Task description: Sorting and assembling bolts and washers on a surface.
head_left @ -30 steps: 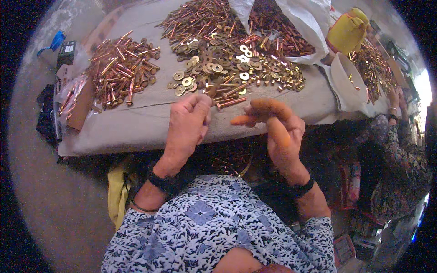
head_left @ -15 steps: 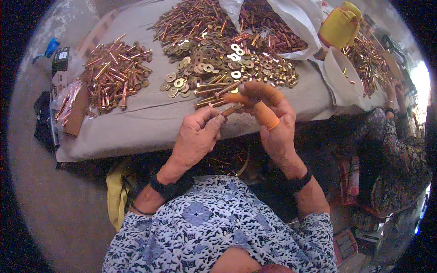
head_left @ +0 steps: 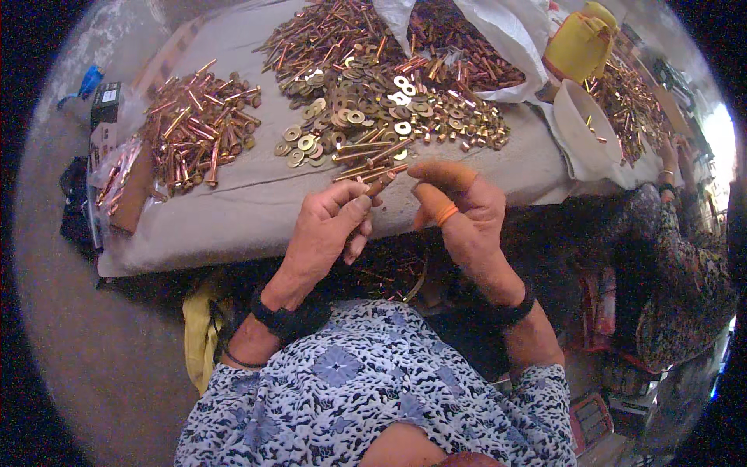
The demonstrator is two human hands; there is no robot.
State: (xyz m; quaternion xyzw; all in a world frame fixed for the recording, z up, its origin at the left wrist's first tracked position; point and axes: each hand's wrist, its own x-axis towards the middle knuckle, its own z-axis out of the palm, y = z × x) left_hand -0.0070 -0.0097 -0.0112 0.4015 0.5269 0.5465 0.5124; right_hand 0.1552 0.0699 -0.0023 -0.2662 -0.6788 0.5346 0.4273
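Observation:
My left hand [head_left: 331, 222] is closed, with a copper-coloured bolt [head_left: 380, 184] pinched between thumb and fingers, its end pointing up and right. Just right of it, my right hand [head_left: 467, 206] wears orange finger covers [head_left: 440, 212] on thumb and forefinger. Those two fingers stand apart, and nothing shows between them. Beyond both hands lie several long bolts [head_left: 366, 162] on the cloth. Behind these spreads a heap of brass-coloured washers [head_left: 342, 109], with small nuts [head_left: 467, 124] to its right.
A bolt pile [head_left: 202, 128] lies left on the grey cloth-covered table [head_left: 233, 233], beside a cardboard box [head_left: 131, 194]. A larger bolt heap [head_left: 327, 35] and white sack [head_left: 517, 39] are at the back. Right are a white tub [head_left: 580, 124], a yellow jug [head_left: 580, 43] and another person's arm [head_left: 668, 175].
My right hand has drawn back from the bolt, its thumb and forefinger parting. My left hand has shifted slightly left and lower, still gripping the bolt.

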